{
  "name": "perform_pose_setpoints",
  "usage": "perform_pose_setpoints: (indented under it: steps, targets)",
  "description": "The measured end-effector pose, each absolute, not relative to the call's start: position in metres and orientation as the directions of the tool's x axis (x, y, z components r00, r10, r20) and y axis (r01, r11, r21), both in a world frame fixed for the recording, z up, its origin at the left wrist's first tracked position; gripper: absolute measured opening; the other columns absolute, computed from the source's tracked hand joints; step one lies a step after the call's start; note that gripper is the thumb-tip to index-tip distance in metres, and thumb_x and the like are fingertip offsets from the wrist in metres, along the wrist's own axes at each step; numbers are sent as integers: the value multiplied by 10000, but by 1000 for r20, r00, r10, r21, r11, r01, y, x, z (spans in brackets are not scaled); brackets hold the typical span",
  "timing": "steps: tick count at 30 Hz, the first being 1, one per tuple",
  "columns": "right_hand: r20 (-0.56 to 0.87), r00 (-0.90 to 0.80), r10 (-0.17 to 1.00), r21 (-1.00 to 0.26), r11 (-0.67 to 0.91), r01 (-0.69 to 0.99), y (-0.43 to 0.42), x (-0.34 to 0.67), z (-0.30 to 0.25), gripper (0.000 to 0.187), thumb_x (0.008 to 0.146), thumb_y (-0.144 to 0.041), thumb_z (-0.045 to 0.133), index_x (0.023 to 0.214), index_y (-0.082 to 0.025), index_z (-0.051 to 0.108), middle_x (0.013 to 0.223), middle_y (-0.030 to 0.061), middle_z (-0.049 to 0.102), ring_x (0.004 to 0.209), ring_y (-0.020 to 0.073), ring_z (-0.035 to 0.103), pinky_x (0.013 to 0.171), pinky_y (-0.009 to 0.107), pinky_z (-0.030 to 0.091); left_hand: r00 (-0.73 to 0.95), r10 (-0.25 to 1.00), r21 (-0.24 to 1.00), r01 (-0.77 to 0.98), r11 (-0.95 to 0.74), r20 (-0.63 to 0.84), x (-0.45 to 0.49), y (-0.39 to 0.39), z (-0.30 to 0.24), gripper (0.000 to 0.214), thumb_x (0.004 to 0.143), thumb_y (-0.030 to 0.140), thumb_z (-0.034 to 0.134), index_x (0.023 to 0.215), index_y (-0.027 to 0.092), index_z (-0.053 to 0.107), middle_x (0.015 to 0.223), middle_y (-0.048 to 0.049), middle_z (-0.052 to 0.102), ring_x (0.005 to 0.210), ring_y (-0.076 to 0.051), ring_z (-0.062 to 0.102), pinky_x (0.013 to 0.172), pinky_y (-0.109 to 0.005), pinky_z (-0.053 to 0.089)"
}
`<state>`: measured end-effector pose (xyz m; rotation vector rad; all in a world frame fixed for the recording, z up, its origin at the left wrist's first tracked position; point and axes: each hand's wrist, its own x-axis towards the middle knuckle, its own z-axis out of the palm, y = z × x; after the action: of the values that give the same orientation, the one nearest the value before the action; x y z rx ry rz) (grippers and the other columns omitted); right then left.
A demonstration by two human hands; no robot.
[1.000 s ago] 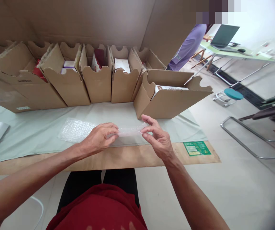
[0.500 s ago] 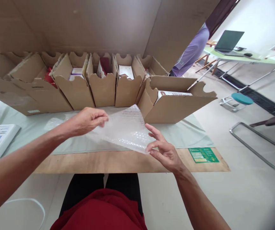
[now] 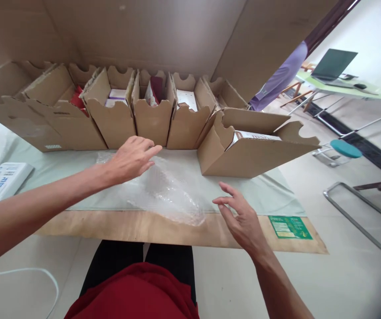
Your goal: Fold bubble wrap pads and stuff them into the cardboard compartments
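Observation:
A sheet of clear bubble wrap [image 3: 167, 190] lies loosely on the cloth-covered table [image 3: 243, 195], its near edge over the bare wooden strip. My left hand [image 3: 133, 159] hovers above the left part of the wrap, fingers apart and holding nothing; whether it touches the wrap underneath I cannot tell. Right of the sheet, clear of it, is my right hand [image 3: 240, 217], open with thumb and fingers spread. Behind the wrap stands a row of open cardboard bins [image 3: 153, 122], and a separate, angled cardboard bin [image 3: 253, 155] holds a white box [image 3: 255, 136].
At the left lies a white box-like device [image 3: 6, 179] with blue print. A green printed card [image 3: 290, 227] rests at the table's front right corner. Beyond are a person in a purple top [image 3: 279, 82], a laptop [image 3: 334, 66] on another table, and a teal stool [image 3: 345, 149].
Both hands have let go of the bubble wrap, which has dropped from between them onto the table. My right hand has moved right, away from its corner. The view has shifted slightly.

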<state>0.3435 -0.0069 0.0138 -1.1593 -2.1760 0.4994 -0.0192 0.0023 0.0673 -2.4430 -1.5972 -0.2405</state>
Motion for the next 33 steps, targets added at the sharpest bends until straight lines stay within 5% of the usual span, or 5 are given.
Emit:
perform_pose_setpoints:
  steps: [3, 11, 20, 28, 33]
  targets:
    - [430, -441, 788, -551, 616, 563, -4, 322, 31, 177, 1000, -240, 544, 995, -258, 721, 1391, 100, 653, 1285, 281, 627, 1043, 494, 554, 449, 824, -179, 894, -412, 345, -20, -42, 65, 327, 991, 177, 499, 1294, 156, 621, 1304, -178, 646, 1210, -328, 595, 1061, -522, 445]
    - [164, -799, 579, -358, 789, 499, 23, 250, -2, 342, 984, -263, 589, 1309, -197, 671, 1504, 160, 580, 1378, 334, 557, 1105, 563, 499, 276, 957, 42, 961, -274, -89, -26, -115, 17, 198, 954, 237, 600, 1114, 160, 688, 1164, -139, 688, 1037, -297, 656, 788, -411, 598]
    - [29, -825, 564, -304, 792, 530, 55, 242, -11, 415, 1001, -245, 540, 1398, -183, 644, 1575, 154, 510, 1472, 323, 461, 1195, 556, 415, 183, 978, 58, 980, -189, 100, -33, -82, 1, 464, 986, 320, 573, 1406, 124, 596, 1525, -227, 532, 1444, -414, 453, 1140, -619, 411]
    - [98, -823, 559, -290, 807, 514, 64, 234, -12, 386, 996, -179, 487, 1328, -183, 685, 1539, 143, 551, 1454, 295, 475, 1167, 547, 431, 77, 993, 26, 997, -79, 85, -15, -107, -22, 536, 1039, 387, 422, 1494, 124, 529, 1594, -259, 453, 1465, -454, 419, 1126, -726, 330]
    - [204, -673, 711, -182, 703, 687, 83, 234, -7, 420, 982, -196, 469, 1353, -204, 665, 1475, 149, 603, 1330, 339, 559, 1064, 573, 484, 70, 992, 42, 996, -74, 102, -35, -99, -11, 535, 1038, 440, 420, 1461, 146, 564, 1577, -250, 480, 1463, -449, 429, 1135, -706, 341]
